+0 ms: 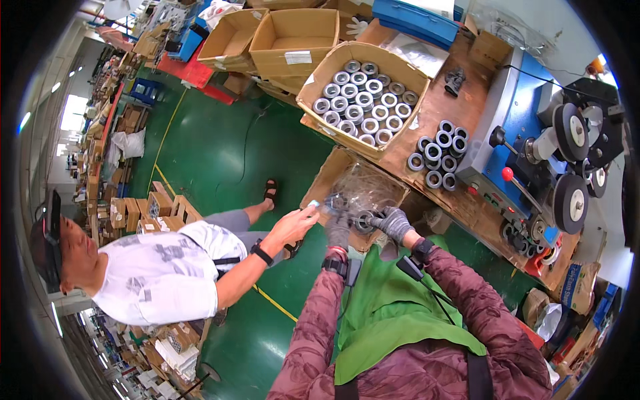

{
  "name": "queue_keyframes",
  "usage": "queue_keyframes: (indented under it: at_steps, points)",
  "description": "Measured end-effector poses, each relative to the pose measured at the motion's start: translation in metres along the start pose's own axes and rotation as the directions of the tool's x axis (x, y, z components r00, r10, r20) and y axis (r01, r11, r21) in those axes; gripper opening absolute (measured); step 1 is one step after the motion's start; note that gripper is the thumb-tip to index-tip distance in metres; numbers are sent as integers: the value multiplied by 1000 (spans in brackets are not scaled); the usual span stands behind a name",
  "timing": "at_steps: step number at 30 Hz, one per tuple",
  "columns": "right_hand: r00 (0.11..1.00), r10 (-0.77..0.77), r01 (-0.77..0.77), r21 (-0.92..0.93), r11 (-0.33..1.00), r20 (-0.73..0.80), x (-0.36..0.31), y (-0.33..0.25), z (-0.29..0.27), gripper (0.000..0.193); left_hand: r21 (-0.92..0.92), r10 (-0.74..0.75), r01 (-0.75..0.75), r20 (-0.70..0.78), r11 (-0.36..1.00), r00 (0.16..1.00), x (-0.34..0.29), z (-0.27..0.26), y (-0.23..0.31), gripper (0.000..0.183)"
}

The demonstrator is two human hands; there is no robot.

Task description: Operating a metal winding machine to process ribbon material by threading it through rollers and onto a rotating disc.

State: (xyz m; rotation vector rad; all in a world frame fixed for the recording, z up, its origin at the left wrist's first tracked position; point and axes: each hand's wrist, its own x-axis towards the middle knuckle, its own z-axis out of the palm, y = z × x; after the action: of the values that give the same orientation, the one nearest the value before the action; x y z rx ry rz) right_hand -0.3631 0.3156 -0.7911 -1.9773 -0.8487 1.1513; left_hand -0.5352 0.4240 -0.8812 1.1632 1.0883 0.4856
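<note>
My right hand [395, 225], in a grey knit glove, is closed on the edge of a dark metal ring [364, 223]. Beside the ring is my left hand [338, 232], also gloved; its fingers are blurred, so I cannot make out their grip. Both hands are over an open cardboard box [322, 175] holding a tangle of clear plastic film [365, 187]. From the left, another person's bare hand [297, 225] reaches in close to my left hand, pinching a small pale object [314, 205] too small to name.
A carton [308, 93] of silvery rings stands on the wooden bench [427, 100]. Dark rings [440, 152] lie stacked beside a blue machine [497, 127] with black wheels and a red-knobbed lever. The other person [157, 270] stands at my left. Empty-looking cartons [293, 37] sit at the back.
</note>
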Motion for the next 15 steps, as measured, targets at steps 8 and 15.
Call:
queue_keyframes:
  at_steps: [8, 15]
  points:
    - [982, 187, -187, -111, 976, -8, -14, 25, -24, 50, 615, -184, 77, 114, 785, 976, 15, 1, 11, 41]
    - [983, 180, -182, -59, 981, -49, -23, 39, -20, 53, 318, -130, 18, 333, 948, 934, -22, 87, 42, 28]
